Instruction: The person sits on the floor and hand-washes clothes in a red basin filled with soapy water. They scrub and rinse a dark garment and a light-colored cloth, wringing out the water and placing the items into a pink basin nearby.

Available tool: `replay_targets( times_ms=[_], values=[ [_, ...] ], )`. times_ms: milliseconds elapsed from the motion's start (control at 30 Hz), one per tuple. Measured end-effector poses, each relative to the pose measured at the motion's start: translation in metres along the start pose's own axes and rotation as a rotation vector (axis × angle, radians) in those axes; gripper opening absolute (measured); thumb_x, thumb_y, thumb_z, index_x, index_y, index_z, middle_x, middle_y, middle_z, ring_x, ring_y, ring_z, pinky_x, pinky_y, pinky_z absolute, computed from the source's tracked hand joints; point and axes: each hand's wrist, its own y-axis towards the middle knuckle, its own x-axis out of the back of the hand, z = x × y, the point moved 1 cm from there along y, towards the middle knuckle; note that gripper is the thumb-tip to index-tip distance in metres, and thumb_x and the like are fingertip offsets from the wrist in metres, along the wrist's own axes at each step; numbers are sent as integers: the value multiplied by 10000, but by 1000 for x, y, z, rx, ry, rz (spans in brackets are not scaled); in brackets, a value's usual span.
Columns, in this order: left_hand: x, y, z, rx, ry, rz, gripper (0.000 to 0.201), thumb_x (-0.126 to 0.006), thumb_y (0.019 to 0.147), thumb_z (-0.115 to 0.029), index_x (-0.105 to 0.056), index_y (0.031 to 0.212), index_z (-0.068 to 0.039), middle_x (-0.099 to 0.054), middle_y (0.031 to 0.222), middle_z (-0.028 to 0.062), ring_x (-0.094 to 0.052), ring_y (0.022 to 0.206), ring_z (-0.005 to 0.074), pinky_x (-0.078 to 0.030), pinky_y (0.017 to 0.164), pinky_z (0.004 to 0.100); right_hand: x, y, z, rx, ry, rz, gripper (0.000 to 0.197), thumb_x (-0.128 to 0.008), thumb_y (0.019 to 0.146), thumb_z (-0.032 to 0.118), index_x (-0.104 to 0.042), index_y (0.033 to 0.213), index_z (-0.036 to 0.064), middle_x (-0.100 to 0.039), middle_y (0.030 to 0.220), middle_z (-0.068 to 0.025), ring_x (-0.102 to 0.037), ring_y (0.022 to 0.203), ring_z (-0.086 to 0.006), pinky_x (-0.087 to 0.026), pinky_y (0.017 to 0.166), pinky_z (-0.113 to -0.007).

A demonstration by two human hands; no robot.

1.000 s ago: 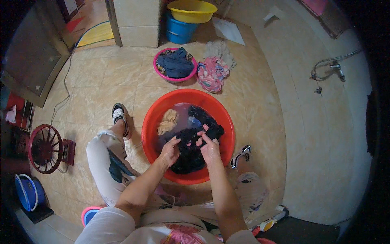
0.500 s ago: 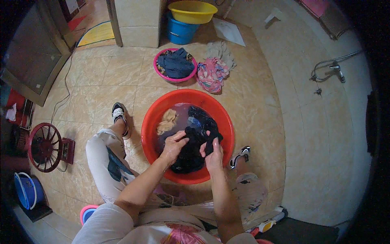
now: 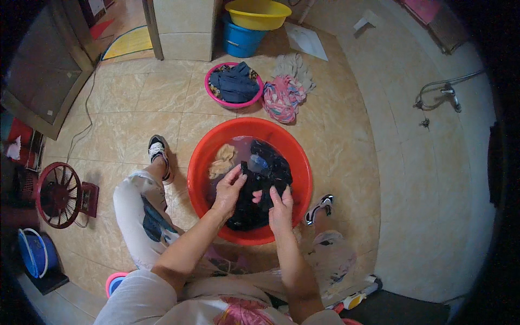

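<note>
Black cloth now less bunched, more exposed
My left grip and right grip both pinch it over the red basin.

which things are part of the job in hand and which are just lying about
In hand or around it:
dark cloth, between the left hand and right hand
red tub
beige cloth, in the tub

Seemingly just lying about:
pink basin with dark blue clothes
pink patterned cloth
yellow basin
blue bucket under it
</note>
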Motion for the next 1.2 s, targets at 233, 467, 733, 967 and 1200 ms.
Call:
replay_targets(
  times_ms=[233,467,733,967,1200],
  values=[
    [0,-5,5,178,-377,172,576,-541,861,15,-338,1393,-74,-524,1250,57,-527,1090,171,-452,911,311,-8,18,-14,344,-738,-137,238,-590,887,181,-635,1022,-10,-503,1112,-110,-475,1038,-229,-373,912,-333],
    [-21,-11,-9,30,-315,177,549,-528,825,79,-392,1337,-63,-580,1171,86,-566,1060,196,-467,915,317,-11,19,-13,30,86,-141,264,-583,894,121,-598,1135,15,-556,1133,-59,-513,1037,-179,-394,923,-284],
    [-25,-14,-13,13,-288,94,314,-582,835,-27,-522,1139,-73,-617,1040,71,-596,949,182,-490,843,304,-22,25,-4,107,105,-191,286,-596,864,62,-535,1143,43,-569,1096,-41,-524,1017,-151,-411,910,-289],
    [-21,-5,-3,301,155,-171,388,-453,951,-444,-596,786,-123,-557,753,5,-511,697,121,-431,597,301,-32,10,-25,330,-1066,-87,248,-593,842,300,-651,774,69,-624,773,-164,-614,755,-374,-473,653,-418],
    [26,30,53,352,243,-127,382,-521,913,-432,-580,791,-75,-611,816,56,-548,652,186,-455,582,379,-45,-7,-63,436,-1150,-173,470,-491,888,455,-672,720,55,-606,696,-216,-601,666,-407,-462,597,-461]
  ],
)
